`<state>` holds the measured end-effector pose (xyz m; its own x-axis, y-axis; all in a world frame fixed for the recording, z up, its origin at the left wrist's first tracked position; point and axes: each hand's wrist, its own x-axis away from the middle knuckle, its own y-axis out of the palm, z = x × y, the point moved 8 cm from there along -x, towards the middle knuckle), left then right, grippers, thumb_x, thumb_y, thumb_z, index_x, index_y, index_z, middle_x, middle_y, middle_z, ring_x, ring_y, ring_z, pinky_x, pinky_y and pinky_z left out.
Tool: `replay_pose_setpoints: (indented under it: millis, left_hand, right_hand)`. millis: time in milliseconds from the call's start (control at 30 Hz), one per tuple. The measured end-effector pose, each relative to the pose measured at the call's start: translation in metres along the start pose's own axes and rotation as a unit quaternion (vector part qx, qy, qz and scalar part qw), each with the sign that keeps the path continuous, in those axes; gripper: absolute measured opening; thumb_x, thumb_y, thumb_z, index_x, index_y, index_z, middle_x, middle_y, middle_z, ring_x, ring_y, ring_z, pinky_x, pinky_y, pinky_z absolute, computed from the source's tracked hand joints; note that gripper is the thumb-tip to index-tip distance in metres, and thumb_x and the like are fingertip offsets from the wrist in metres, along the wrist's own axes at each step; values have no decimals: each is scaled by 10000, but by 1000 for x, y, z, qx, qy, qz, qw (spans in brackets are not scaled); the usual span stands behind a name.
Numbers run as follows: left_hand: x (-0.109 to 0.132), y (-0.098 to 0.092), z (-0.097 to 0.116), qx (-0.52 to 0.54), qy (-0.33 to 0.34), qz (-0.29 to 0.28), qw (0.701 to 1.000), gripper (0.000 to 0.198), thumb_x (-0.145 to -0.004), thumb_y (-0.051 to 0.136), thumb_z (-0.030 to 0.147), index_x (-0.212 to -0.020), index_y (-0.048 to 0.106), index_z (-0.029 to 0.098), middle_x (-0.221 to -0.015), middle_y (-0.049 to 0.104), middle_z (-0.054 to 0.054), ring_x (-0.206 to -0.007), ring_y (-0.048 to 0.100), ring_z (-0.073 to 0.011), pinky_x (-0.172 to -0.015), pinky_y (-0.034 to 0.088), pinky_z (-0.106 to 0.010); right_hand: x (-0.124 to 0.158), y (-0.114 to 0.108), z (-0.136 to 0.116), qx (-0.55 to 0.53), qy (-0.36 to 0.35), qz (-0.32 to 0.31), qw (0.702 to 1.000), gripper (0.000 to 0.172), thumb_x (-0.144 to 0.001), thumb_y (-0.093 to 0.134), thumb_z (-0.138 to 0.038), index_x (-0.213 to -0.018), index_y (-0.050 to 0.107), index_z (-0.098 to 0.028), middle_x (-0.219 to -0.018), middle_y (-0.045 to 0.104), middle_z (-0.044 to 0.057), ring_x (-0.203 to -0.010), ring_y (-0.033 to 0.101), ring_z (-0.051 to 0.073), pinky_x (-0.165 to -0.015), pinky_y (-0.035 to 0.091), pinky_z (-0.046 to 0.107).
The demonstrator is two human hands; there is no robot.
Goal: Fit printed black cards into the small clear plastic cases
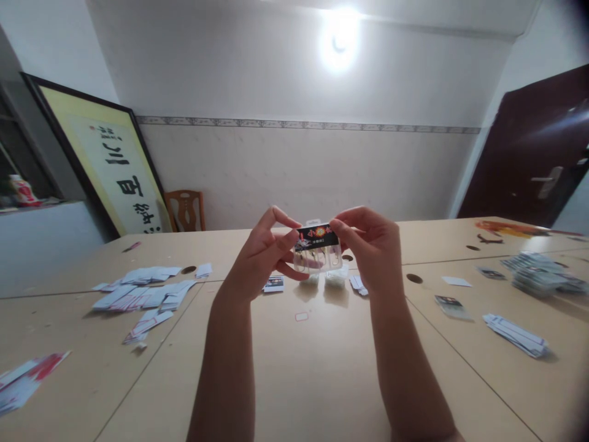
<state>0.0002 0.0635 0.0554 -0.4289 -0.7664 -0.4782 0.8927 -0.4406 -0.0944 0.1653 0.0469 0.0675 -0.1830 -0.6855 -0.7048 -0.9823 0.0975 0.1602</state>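
Note:
Both my hands hold one small clear plastic packet (318,248) up above the table. It has a black printed card across its top and small items visible inside. My left hand (265,253) pinches the packet's left edge between thumb and fingers. My right hand (372,244) pinches its right edge the same way. Directly under the packet, on the table, lie a small printed card (274,283) and clear packets (335,277).
A wide wooden table (304,368) fills the view. Several white and red cards (147,293) lie scattered at left, more at the near left edge (27,377). Stacks of packets (538,273) and cards (515,334) sit at right. A wooden chair (184,210), framed calligraphy and a dark door stand behind.

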Motion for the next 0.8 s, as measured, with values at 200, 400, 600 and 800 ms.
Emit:
replay_pose_setpoints:
  millis: [200, 400, 600, 800]
  left_hand:
    - [-1, -1, -1, 4, -1, 1, 1000, 329, -884, 683, 445, -988, 446, 242, -771, 717, 19, -667, 760, -220, -509, 639, -284]
    - [0, -2, 1, 6, 11, 3, 1000, 374, -837, 754, 377, -998, 446, 239, -748, 715, 28, -670, 757, -210, -522, 639, -274]
    - [1, -4, 0, -7, 4, -1, 1000, 438, -783, 804, 268, -1023, 438, 246, -857, 764, -1, -767, 772, -235, -590, 645, -278]
    - [2, -5, -2, 8, -23, -10, 1000, 404, -817, 770, 290, -1070, 460, 233, -937, 776, -39, -863, 769, -233, -703, 651, -302]
  right_hand:
    - [-1, -1, 3, -18, 0, -11, 1000, 135, -827, 710, -309, -766, 691, -190, -694, 698, -18, -506, 607, 89, -475, 510, 240]
    - [3, 6, 1, 30, 39, -89, 995, 277, -737, 807, -300, -953, 664, -202, -734, 725, -10, -560, 651, 122, -479, 476, 242]
    - [2, 5, 4, 20, 51, -160, 986, 328, -775, 769, -304, -1068, 657, -208, -847, 759, 14, -639, 686, 137, -561, 536, 270]
    - [0, -1, 9, 30, 45, -183, 982, 333, -874, 672, -337, -1183, 674, -213, -932, 768, 38, -719, 694, 143, -667, 580, 318]
